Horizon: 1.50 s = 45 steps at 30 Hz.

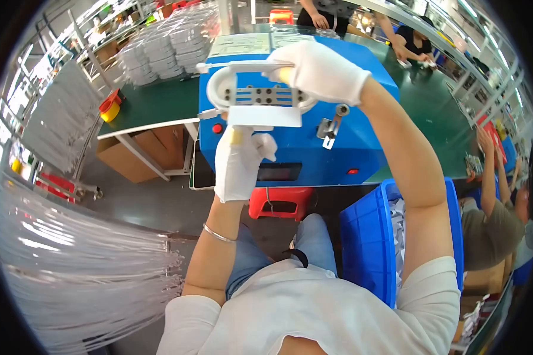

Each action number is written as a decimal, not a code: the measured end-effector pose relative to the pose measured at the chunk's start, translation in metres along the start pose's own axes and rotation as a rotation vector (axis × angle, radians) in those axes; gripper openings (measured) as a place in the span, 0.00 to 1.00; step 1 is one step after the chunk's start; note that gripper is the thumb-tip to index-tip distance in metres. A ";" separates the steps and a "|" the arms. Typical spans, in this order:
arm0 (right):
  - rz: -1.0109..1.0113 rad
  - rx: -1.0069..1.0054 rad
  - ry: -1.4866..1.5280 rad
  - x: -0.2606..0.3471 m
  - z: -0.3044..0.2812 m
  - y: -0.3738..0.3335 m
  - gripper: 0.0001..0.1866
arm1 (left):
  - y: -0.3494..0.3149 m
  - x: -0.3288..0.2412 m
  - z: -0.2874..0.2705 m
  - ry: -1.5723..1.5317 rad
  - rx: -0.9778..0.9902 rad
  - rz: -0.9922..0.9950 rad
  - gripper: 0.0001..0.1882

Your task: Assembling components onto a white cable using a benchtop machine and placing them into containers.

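A blue bench machine [314,151] stands before me, with a grey slotted metal fixture [266,96] and a white oval frame [220,89] on its upper face. My left hand [238,163], in a white glove with a yellowish wrap on one finger, grips a white rectangular piece [265,116] from below, in front of the fixture. Above the fixture, my gloved right hand [323,71] closes over the right end of a long white strip [243,67]; its fingertips are partly hidden. A metal clamp [331,127] sits to the right of the fixture.
A blue crate [367,242] holding white pieces stands at my right, a red stool [280,203] under the machine. Stacked clear-wrapped trays [169,50] and a yellow-red tape dispenser [111,106] are at left. Other people work across the green table [432,124] and at right.
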State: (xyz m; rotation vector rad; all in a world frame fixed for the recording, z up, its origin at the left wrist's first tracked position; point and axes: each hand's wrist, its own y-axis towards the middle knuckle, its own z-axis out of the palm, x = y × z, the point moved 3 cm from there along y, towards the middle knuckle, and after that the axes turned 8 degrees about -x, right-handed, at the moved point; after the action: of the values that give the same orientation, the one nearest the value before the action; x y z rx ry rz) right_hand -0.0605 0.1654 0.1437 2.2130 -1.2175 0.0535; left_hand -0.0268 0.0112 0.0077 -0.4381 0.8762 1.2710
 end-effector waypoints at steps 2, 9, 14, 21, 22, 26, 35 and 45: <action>-0.100 -0.087 -0.151 0.008 -0.009 -0.010 0.10 | -0.014 -0.002 0.024 -0.101 0.038 0.050 0.27; 0.014 -0.045 -0.196 0.021 -0.010 -0.005 0.08 | -0.009 -0.029 0.056 -0.192 -0.035 0.019 0.37; -0.291 -0.161 -0.038 0.014 -0.067 -0.038 0.07 | -0.021 -0.056 0.055 0.287 0.107 0.264 0.61; 1.369 -0.658 0.314 -0.209 -0.112 -0.244 0.11 | -0.049 -0.052 -0.032 0.753 0.218 -0.214 0.52; 1.400 -0.663 0.308 -0.231 -0.115 -0.282 0.11 | -0.051 -0.047 -0.039 0.752 0.236 -0.241 0.52; 1.407 -0.858 0.657 -0.295 -0.095 -0.398 0.20 | -0.049 -0.024 -0.047 0.845 0.177 -0.234 0.46; 0.658 0.693 -0.796 -0.237 0.037 -0.501 0.11 | -0.060 0.004 -0.030 0.848 0.243 -0.265 0.39; 1.339 -0.348 -0.530 -0.192 0.010 -0.519 0.07 | -0.053 0.016 0.000 0.747 0.338 -0.347 0.30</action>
State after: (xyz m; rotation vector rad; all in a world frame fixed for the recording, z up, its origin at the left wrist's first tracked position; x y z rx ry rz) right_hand 0.2305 0.5100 -0.1776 0.8040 -2.5401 -0.2057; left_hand 0.0241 0.0067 -0.0145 -0.7729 1.5343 0.6052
